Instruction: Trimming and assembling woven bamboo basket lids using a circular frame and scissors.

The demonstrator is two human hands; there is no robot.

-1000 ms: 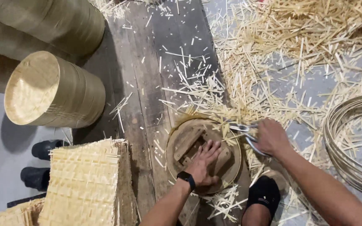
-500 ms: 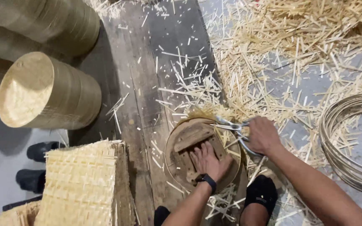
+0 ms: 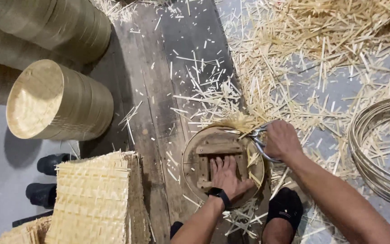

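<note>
We see our left hand [image 3: 228, 175] pressed flat, fingers spread, on the wooden crosspieces inside a round shallow bamboo tray [image 3: 194, 159] that lies on dark wooden floor planks [image 3: 159, 81]. A black wristband [image 3: 220, 194] sits on that wrist. Our right hand [image 3: 281, 140] is closed around the handles of a pair of metal shears [image 3: 257, 135], whose blades reach to the tray's upper right rim, where a tuft of pale bamboo strip ends [image 3: 238, 121] sticks out past the edge. Whether the blades are apart or together we cannot tell.

A wide litter of cut pale bamboo slivers [image 3: 321, 49] covers the floor above and to the right of the tray, thinning out over the planks. At the right edge lies a coil of thin bamboo hoops [image 3: 371, 149], well apart from the tray. To the left, tall cylindrical stacks of woven bamboo baskets [image 3: 59, 101] lie on their sides, and just below them stands a pile of flat square woven bamboo mats [image 3: 93, 199], near the tray's left side. A pair of black shoes [image 3: 46, 178] rests on the grey floor beside the mats. Our black-socked foot [image 3: 285, 208] sits just below the tray.
</note>
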